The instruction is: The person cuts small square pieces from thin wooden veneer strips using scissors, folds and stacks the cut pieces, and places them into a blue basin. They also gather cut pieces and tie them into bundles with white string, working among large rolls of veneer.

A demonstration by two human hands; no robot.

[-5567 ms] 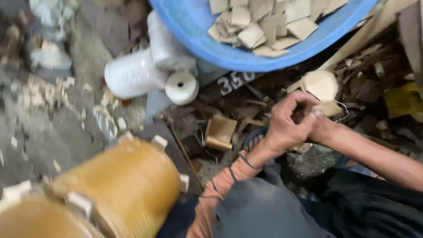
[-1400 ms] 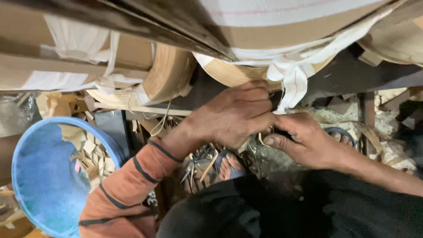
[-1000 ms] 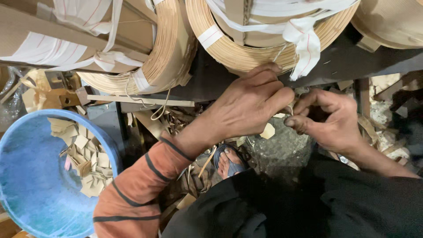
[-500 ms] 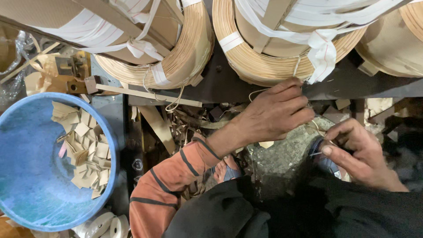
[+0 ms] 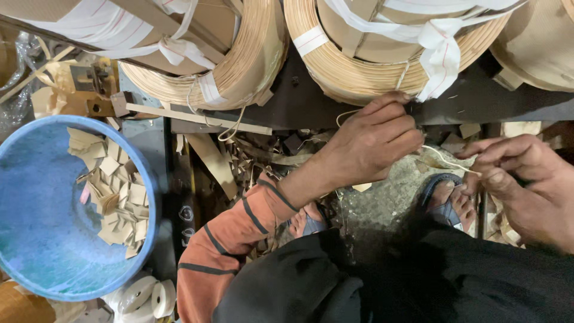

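The left hand [image 5: 371,143] sits just right of the frame's centre, its fingers curled in and pressed together around a thin pale string [image 5: 449,161], knuckles up against the lower edge of a coil of tan strip [image 5: 382,72] at twelve o'clock. The string runs from that fist toward four o'clock, taut and nearly straight, to the right hand [image 5: 526,185], whose thumb and forefinger pinch its other end; the remaining fingers of that hand are loosely bent. A short loop of the same string curls out from the left fist toward ten o'clock, under the coil.

The coil is bound with white cloth tape [image 5: 439,51], knotted with its tail hanging just above the left hand. A second coil [image 5: 239,66] lies at eleven o'clock, its edge close beside the first; between and below them runs a dark shelf edge, so the hands have little room upward.

Below the string there is a patch of bare grey floor [image 5: 388,197], the only open ground, hemmed by the person's two sandalled feet [image 5: 445,203] and dark trousers at six o'clock. At nine o'clock a blue tub [image 5: 146,197] holds a heap of small tan offcuts [image 5: 113,191]; its rim stands well apart from the orange striped sleeve [image 5: 233,239]. Scraps litter the gap between tub and floor patch.
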